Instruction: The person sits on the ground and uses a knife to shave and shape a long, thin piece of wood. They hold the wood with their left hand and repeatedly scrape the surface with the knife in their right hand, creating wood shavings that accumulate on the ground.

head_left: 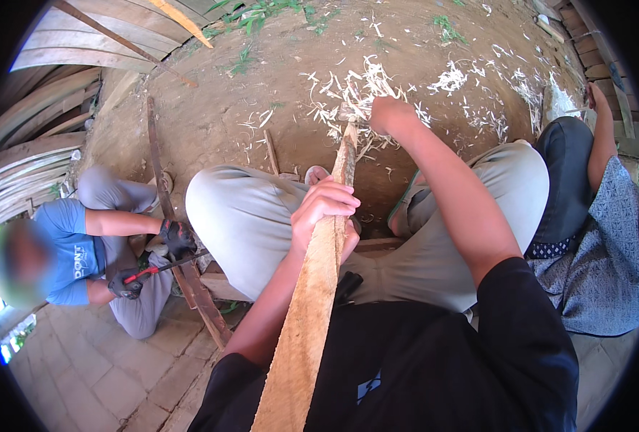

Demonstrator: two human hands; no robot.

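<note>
A long, rough-sawn wooden strip (308, 309) runs from my body out over the ground, broad at the near end and narrower at the far end. My left hand (325, 209) is closed around it about midway, between my knees. Close beside the strip's far tip is my right hand (391, 115), arm stretched forward and fingers curled into a fist. Whatever it grips is mostly hidden; a small greyish piece shows near the tip. Pale curled wood shavings (375, 78) lie on the dirt around and beyond that hand.
At left, a person in a blue shirt (67, 241) and dark gloves holds a red-handled tool (143, 273) against a dark board (203, 302). Another person in patterned cloth (593, 266) sits close at right. Stacked planks (38, 122) line the far left.
</note>
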